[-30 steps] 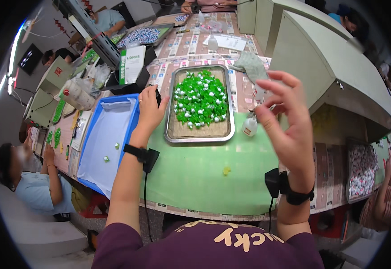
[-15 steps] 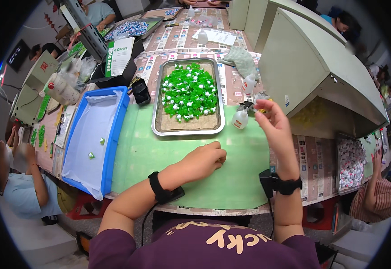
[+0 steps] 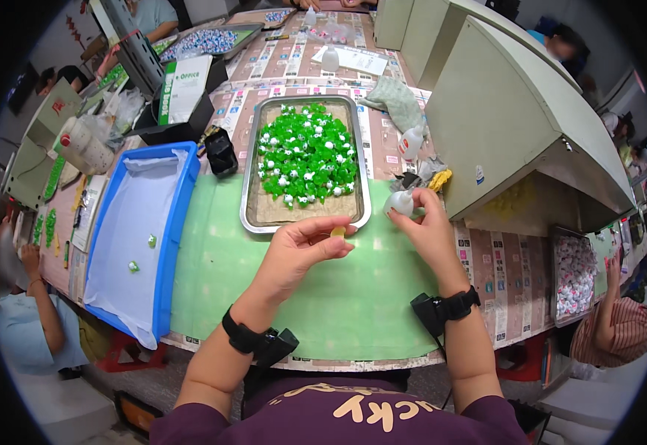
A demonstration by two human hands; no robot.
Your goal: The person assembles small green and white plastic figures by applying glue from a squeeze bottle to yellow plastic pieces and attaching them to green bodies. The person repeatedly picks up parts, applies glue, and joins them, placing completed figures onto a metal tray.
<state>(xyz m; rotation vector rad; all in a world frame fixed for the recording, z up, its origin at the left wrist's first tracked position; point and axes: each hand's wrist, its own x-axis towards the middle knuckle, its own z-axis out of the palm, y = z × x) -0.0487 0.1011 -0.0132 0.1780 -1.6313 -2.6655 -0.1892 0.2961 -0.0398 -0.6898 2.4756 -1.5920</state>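
My left hand [image 3: 299, 252] pinches a small yellow piece [image 3: 337, 232] between thumb and fingers, just below the near rim of a metal tray [image 3: 249, 194]. The tray holds a heap of small green and white pieces [image 3: 305, 156] on brown paper. My right hand [image 3: 426, 227] grips a small white squeeze bottle [image 3: 399, 201] to the right of the tray. Both hands hover over a green mat [image 3: 323, 297] on the table.
A blue bin [image 3: 172, 245] lined with white plastic stands at the left, with two green pieces in it. A large grey box [image 3: 516, 126] rises at the right. Another white bottle [image 3: 411, 141], a grey cloth [image 3: 398, 100] and a black object [image 3: 221, 152] lie near the tray. Other people sit around.
My left hand has come from the tray's left side down onto the mat and now holds the yellow piece near the tray. My right hand has lowered with the white bottle.
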